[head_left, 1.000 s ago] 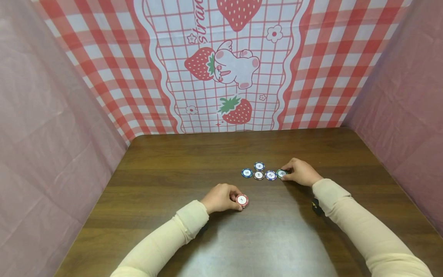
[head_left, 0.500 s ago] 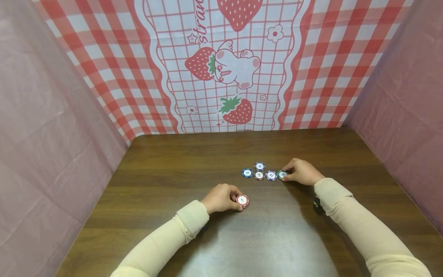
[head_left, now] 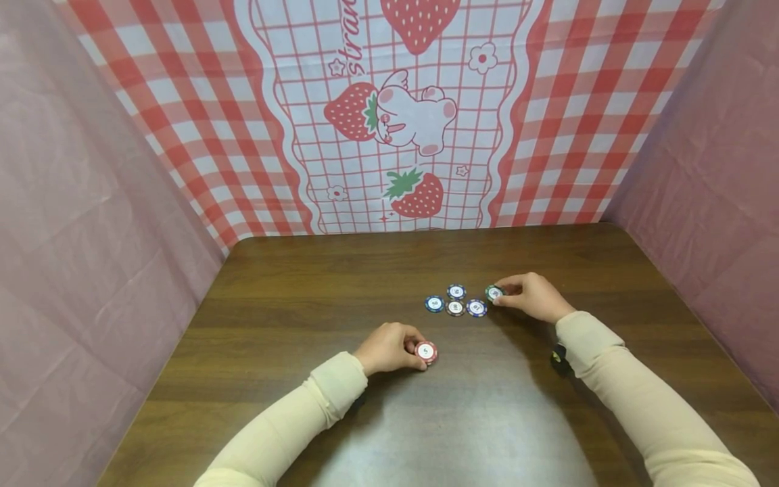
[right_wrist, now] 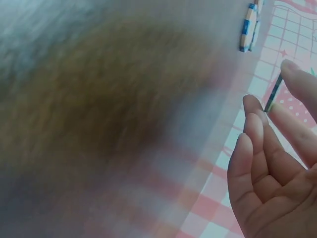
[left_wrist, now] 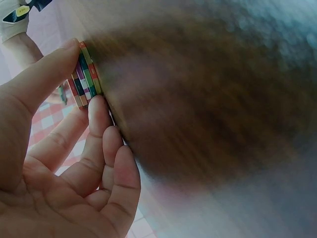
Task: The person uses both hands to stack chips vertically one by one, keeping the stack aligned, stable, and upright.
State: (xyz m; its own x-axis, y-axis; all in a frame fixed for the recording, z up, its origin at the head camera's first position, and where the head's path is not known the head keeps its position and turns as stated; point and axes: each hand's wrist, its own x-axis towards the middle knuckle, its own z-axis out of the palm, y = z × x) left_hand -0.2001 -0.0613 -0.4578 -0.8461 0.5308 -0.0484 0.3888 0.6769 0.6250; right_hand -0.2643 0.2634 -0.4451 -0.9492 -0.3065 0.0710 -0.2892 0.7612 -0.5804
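Note:
My left hand [head_left: 387,348] grips a short stack of poker chips [head_left: 426,352] between thumb and fingers, a red-rimmed chip marked 5 on top. In the left wrist view the stack's edge [left_wrist: 86,75] shows several layered chips in red, green, purple and dark colours. At the right, my right hand [head_left: 537,296] pinches a single green-rimmed poker chip [head_left: 493,293] by its edge. The right wrist view has this chip [right_wrist: 273,92] edge-on between thumb and fingertips. Left of it lie a dark blue chip [head_left: 456,292], a blue chip [head_left: 435,304], a brown chip [head_left: 455,308] and a violet-blue chip [head_left: 477,308].
The brown wooden table [head_left: 292,291] reaches back to a red-and-white checked cloth [head_left: 566,101] with strawberry prints. Pink cloth [head_left: 712,182] hangs along both sides.
My right hand has moved the green chip slightly away from me, from beside the violet-blue chip to behind its right side. My left hand with the stack has stayed in place.

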